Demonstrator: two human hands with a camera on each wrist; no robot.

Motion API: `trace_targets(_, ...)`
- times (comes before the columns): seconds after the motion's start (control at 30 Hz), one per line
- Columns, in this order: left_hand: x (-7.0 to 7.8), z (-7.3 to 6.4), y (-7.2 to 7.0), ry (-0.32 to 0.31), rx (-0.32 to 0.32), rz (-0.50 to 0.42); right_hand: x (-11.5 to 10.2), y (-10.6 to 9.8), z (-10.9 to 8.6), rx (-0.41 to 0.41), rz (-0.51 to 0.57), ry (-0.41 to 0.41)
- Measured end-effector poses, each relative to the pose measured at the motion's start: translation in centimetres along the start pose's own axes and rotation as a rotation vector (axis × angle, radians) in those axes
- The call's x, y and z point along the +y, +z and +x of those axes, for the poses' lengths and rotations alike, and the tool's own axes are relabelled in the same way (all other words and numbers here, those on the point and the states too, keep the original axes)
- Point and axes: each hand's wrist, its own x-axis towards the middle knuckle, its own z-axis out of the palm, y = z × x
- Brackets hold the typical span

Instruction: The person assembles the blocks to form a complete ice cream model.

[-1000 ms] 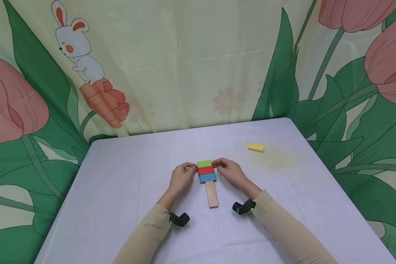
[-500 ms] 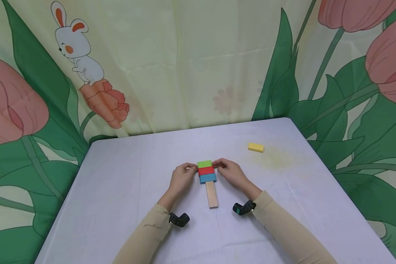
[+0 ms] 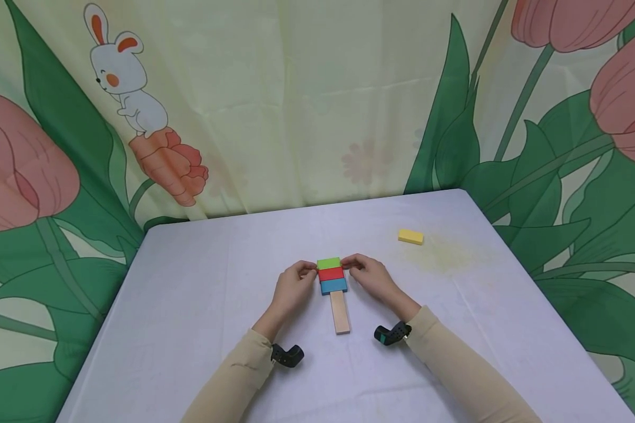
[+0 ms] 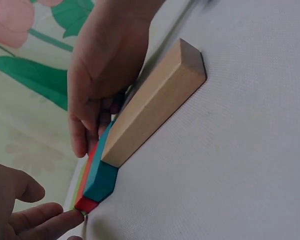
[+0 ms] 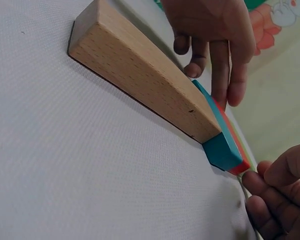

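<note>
A green block [image 3: 328, 264], a red block [image 3: 330, 274] and a blue block [image 3: 333, 286] lie flat in a row on the table, long sides together. A natural wood block [image 3: 340, 313] runs from the middle of the blue one toward the person, like a stick. My left hand [image 3: 292, 286] has its fingertips at the left ends of the green and red blocks. In the left wrist view its thumb stands apart from them. My right hand [image 3: 376, 279] has its fingertips at the right ends of the same blocks. Neither hand wraps round a block.
A yellow block [image 3: 410, 237] lies alone at the back right, beside a faint yellowish stain on the white tablecloth [image 3: 201, 305]. Behind the table hangs a curtain [image 3: 317, 106] printed with tulips and a rabbit. Both wrists wear black camera bands.
</note>
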Motion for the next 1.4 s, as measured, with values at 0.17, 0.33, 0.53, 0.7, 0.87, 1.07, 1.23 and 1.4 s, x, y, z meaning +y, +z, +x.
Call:
trace_targets(0.17, 0.2, -0.3, 0.0, 0.059, -0.007, 0.090, 0.0, -0.2, -0.1, 0.002, 0.009, 0.003)
trace_targets(0.33, 0.3, -0.5, 0.4, 0.237, -0.071, 0.272, -0.2, -0.6, -0.2, 0.003, 0.014, -0.003)
trace_targets(0.53, 0.3, -0.7, 0.6, 0.387, -0.170, 0.427, -0.4, -1.3, 0.0, -0.010, 0.047, -0.001)
trace_targets(0.7, 0.2, -0.9, 0.6, 0.456, -0.270, 0.499, -0.5, -1.9, 0.0, -0.005, 0.085, 0.011)
trace_targets(0.87, 0.0, -1.1, 0.4, 0.468, -0.322, 0.491, -0.3, -2.7, 0.2, 0.045, 0.118, 0.024)
trace_targets(1.07, -0.1, -1.1, 0.4, 0.480, -0.330, 0.482, 0.2, -3.6, 0.6, 0.154, 0.122, 0.015)
trace_targets(1.23, -0.1, -1.0, 0.3, 0.480, -0.333, 0.483, 0.4, -4.0, 0.8, 0.211, 0.112, 0.032)
trace_targets(1.4, -0.4, -1.0, 0.4, 0.479, -0.328, 0.483, 0.9, -4.6, 1.1, 0.269, 0.080, 0.038)
